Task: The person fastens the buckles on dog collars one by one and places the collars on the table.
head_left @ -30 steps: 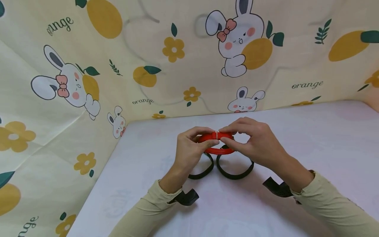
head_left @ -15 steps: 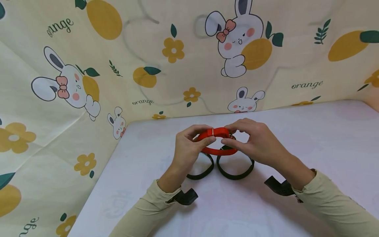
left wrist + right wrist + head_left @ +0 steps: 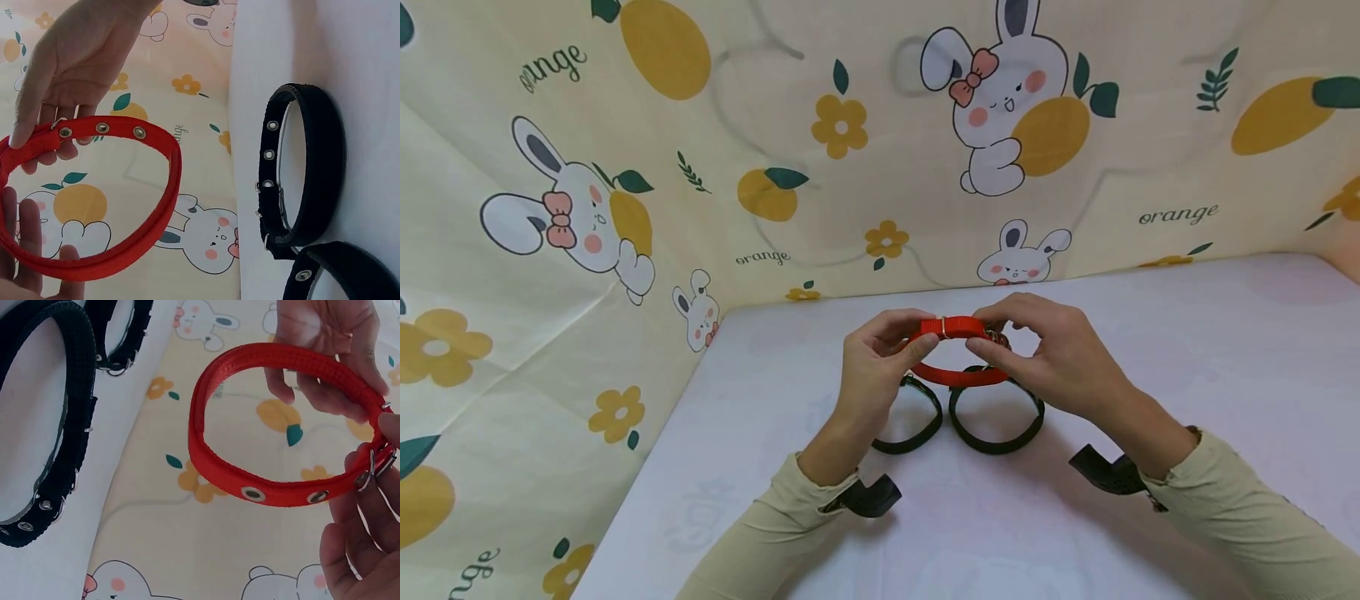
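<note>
A red buckle collar (image 3: 962,377), closed into a loop, is held above the table between both hands. My left hand (image 3: 876,358) pinches its left part between thumb and fingers, beside the strap keeper. Thumb and fingers of my right hand (image 3: 1056,354) grip the right part at the metal buckle and ring. Metal eyelets line the red strap (image 3: 139,132) in the left wrist view. Below stand two dark collars, also looped: the left dark collar (image 3: 910,443), partly hidden by my left hand, and the right dark collar (image 3: 997,447).
A white-covered table (image 3: 760,517) lies under the hands. Behind and to the left, a cream cloth wall (image 3: 850,192) printed with rabbits and oranges bounds it. Black straps (image 3: 874,498) stick out beneath both sleeves.
Both hands have risen slightly, and the red collar's loop shows wider. The right hand has slid right along the strap, away from the keeper, uncovering the buckle. The dark collars have stayed put.
</note>
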